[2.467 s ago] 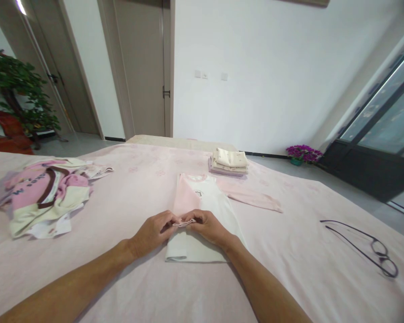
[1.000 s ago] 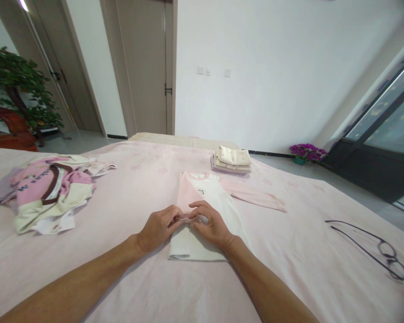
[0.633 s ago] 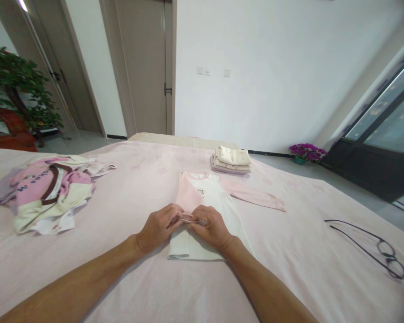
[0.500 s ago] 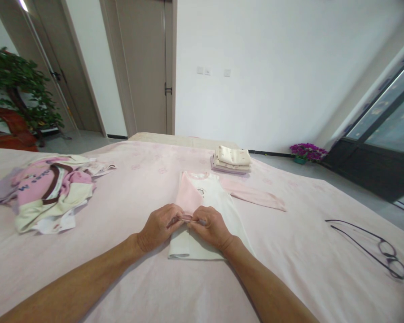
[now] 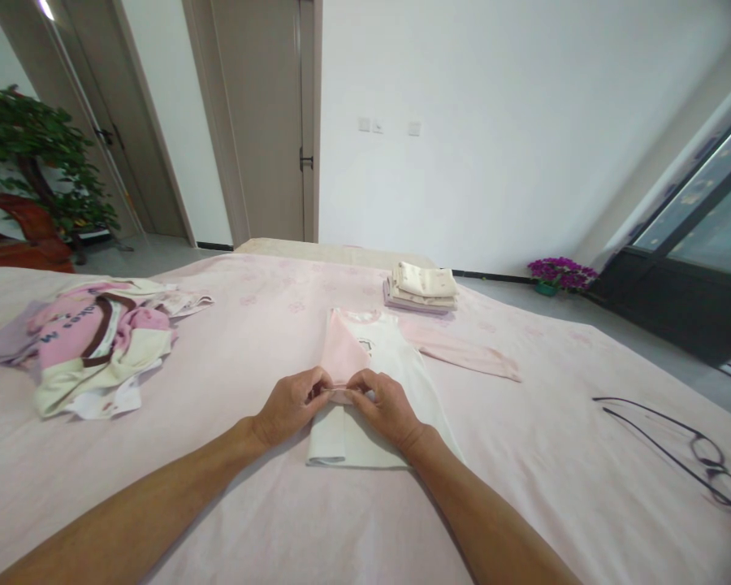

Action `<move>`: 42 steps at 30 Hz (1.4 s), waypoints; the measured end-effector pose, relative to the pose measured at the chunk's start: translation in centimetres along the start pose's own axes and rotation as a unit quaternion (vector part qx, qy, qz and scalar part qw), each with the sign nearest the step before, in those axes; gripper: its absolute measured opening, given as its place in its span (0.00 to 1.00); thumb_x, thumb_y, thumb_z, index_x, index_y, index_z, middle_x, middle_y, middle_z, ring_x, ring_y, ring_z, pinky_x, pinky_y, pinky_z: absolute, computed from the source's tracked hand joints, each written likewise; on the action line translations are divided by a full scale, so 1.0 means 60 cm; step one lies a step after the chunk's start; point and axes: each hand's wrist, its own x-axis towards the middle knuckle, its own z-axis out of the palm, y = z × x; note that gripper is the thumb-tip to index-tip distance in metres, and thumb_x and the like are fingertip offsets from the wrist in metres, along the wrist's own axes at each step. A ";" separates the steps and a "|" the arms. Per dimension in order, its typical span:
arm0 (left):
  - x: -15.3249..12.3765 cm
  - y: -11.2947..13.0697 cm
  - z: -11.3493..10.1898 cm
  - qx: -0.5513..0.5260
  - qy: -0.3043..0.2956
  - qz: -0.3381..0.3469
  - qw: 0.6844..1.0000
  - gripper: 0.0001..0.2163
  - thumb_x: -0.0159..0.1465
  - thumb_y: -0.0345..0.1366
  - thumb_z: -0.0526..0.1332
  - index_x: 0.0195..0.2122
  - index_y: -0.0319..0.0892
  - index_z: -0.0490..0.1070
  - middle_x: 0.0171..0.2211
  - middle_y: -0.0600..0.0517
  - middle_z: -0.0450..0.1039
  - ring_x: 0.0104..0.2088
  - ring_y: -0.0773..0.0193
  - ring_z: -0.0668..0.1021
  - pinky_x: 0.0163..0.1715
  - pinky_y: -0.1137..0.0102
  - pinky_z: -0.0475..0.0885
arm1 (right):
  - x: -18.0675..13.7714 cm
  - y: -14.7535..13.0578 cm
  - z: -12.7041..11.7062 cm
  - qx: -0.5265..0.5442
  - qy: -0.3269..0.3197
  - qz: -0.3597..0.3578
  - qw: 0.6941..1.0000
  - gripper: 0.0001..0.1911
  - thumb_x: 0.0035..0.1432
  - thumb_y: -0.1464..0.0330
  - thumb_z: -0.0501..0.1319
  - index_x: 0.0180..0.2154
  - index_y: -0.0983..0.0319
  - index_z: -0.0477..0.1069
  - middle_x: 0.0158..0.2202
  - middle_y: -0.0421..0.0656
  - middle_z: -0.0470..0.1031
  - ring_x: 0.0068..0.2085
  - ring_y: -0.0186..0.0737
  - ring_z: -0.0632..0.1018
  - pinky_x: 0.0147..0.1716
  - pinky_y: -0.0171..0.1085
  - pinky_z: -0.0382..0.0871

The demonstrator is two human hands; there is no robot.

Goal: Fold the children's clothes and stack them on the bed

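A small white shirt [image 5: 390, 357] with pink sleeves lies flat on the pink bed sheet [image 5: 249, 357] in front of me. Its left pink sleeve [image 5: 341, 353] is folded over the body. The other sleeve [image 5: 469, 357] stretches out to the right. My left hand [image 5: 292, 402] and my right hand [image 5: 387, 406] meet over the shirt's middle, and both pinch the cuff of the folded sleeve between thumb and fingers. The lower hem of the shirt shows between my wrists.
A loose heap of pink, cream and white clothes [image 5: 91, 341] lies at the left. A neat stack of folded garments [image 5: 423, 286] sits at the far side. Black-rimmed glasses [image 5: 676, 443] rest at the right. Beyond the bed are a door, a potted plant and purple flowers [image 5: 557, 272].
Both hands have stayed on the folded sleeve's cuff, with only small shifts of the fingers. The view has tilted slightly.
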 end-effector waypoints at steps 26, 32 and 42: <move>-0.004 -0.007 0.003 0.049 -0.009 0.059 0.997 0.07 0.69 0.38 0.58 0.37 0.43 0.73 0.35 0.54 0.76 0.36 0.66 0.76 0.38 0.72 0.67 | 0.003 -0.002 -0.002 0.014 -0.019 -0.054 0.998 0.05 0.62 0.70 0.61 0.32 0.60 0.73 0.33 0.39 0.76 0.35 0.35 0.74 0.38 0.34 0.62; 0.000 -0.003 0.002 0.093 -0.026 0.101 0.990 0.09 0.69 0.40 0.58 0.34 0.42 0.71 0.32 0.53 0.74 0.35 0.64 0.74 0.37 0.71 0.65 | 0.002 -0.002 -0.001 -0.010 -0.022 -0.095 0.995 0.05 0.59 0.70 0.63 0.30 0.61 0.71 0.30 0.39 0.73 0.33 0.35 0.72 0.36 0.35 0.60; 0.002 -0.004 0.002 0.091 -0.039 0.104 0.990 0.12 0.71 0.43 0.55 0.35 0.43 0.70 0.34 0.53 0.73 0.37 0.63 0.74 0.39 0.69 0.67 | 0.004 -0.010 -0.005 -0.009 -0.029 -0.098 0.995 0.05 0.58 0.71 0.62 0.29 0.61 0.70 0.29 0.38 0.71 0.32 0.35 0.70 0.36 0.35 0.60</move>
